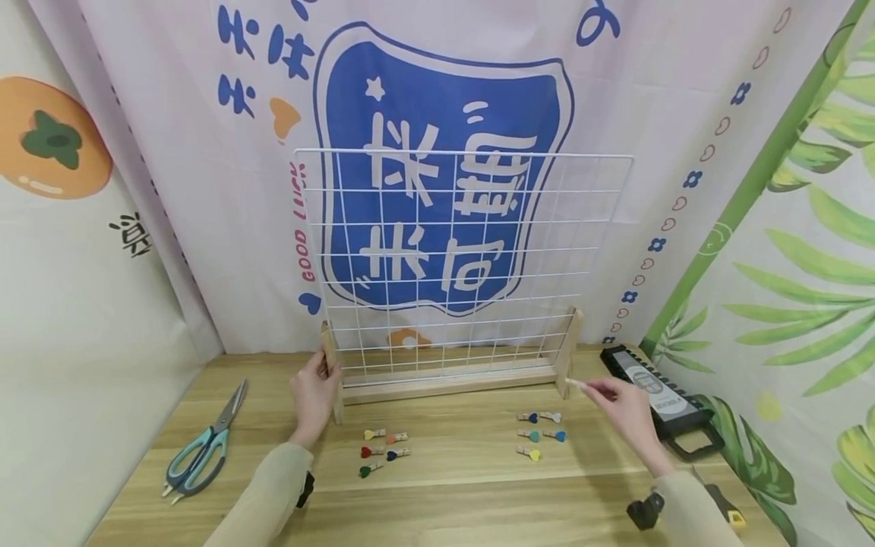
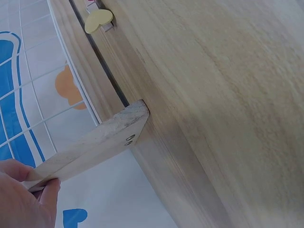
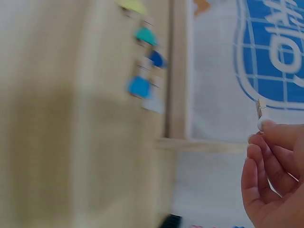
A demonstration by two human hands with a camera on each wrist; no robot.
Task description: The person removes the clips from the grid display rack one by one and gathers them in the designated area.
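Right now I read this as the clipping step: my left hand (image 1: 316,396) curls its grip round the left wooden foot of the grid (image 1: 465,251), which stands upright at the back of the table (image 1: 451,486), while my right hand (image 1: 625,410) pinches a small clip (image 1: 577,384) just beside the right foot. Next, I judge, the clip must be squeezed open and brought to a wire. It is pale wood with a white tip; more clips (image 1: 383,448) lie in two groups nearby.
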